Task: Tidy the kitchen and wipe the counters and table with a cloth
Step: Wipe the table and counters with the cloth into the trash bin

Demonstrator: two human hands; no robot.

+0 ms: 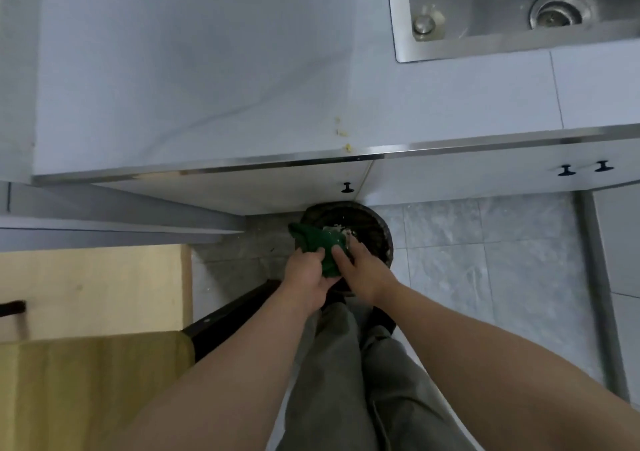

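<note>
Left hand [306, 274]: my fingers are clamped round the near end of the green cloth [320, 243].
Right hand [363, 270]: my thumb lies on the cloth and my fingers curl at its far side, pinching it.
Green cloth: bunched up, held over the black bin [375, 231] on the floor.
Worktop [194, 70]: yellowish crumbs [347, 146] lie near its front edge.

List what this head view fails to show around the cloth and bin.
Bin interior: head view, partly hidden by the green cloth, left hand and right hand.
Fingertips of the right hand: head view, behind the cloth; grip unclear.
Sink: head view, cut off by top and right edges.
Counter crumbs: head view, too small to identify.
</note>
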